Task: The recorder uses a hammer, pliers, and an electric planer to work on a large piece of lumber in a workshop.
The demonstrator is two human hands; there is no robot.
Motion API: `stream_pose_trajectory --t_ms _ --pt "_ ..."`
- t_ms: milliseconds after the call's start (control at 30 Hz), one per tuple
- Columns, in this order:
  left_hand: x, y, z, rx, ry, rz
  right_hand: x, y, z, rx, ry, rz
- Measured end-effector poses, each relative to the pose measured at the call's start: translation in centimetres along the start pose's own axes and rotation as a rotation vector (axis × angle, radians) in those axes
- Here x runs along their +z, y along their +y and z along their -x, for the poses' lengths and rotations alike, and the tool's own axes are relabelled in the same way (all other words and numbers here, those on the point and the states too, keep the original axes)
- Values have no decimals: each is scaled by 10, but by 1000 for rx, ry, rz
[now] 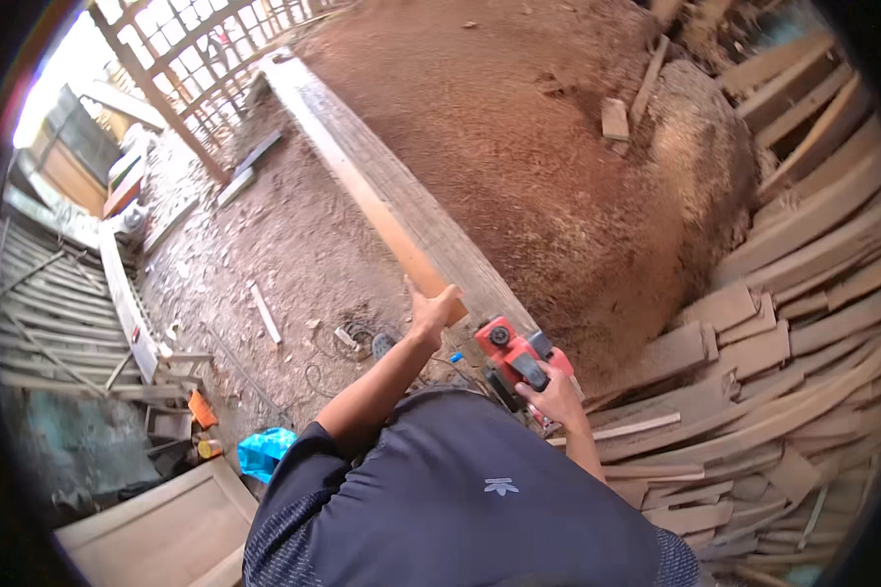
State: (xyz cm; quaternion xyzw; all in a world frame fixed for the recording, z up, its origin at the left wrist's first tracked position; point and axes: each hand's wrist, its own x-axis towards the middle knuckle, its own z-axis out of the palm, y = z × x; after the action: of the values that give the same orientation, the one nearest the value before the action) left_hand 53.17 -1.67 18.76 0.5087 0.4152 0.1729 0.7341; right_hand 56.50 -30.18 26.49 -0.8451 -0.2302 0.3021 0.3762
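My left hand (431, 311) is wrapped round the near end of a long, narrow, smooth wooden board (367, 201). This board runs away to the upper left, along the left side of a wider, weathered beam (416, 205). In my right hand (556, 399) is a red and black electric planer (509, 350), gripped by its rear handle. The planer is at the near end of the beam, just right of the board's end; whether its sole touches the wood cannot be seen.
Sawdust (519, 166) covers the ground beyond the beam. Stacked planks (783, 333) crowd the right side. At the left are a blue plastic bag (264, 453), a framed wooden panel (166, 528) and slatted frames (59, 303). A cord (313, 377) lies on the floor. A wooden lattice (206, 59) stands at the far left.
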Motion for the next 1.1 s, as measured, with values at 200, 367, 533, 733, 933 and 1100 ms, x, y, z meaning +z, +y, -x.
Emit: stream_pose_trajectory --t_ms 200,367,533,733,933,1100 --pt "7 -42 39 -108 25 11 0 24 29 19 218 -177" --pt "4 -43 40 -2 109 -183 -14 38 48 228 311 -267" --pt "2 -6 7 -157 -1 -29 -19 49 38 274 339 -178" --pt "13 -36 45 -6 39 -241 -20 24 36 253 400 -442" --pt "21 -62 -13 -92 35 -113 -15 10 39 277 381 -436" --pt "17 19 -38 -275 42 -129 -9 24 59 297 370 -404"
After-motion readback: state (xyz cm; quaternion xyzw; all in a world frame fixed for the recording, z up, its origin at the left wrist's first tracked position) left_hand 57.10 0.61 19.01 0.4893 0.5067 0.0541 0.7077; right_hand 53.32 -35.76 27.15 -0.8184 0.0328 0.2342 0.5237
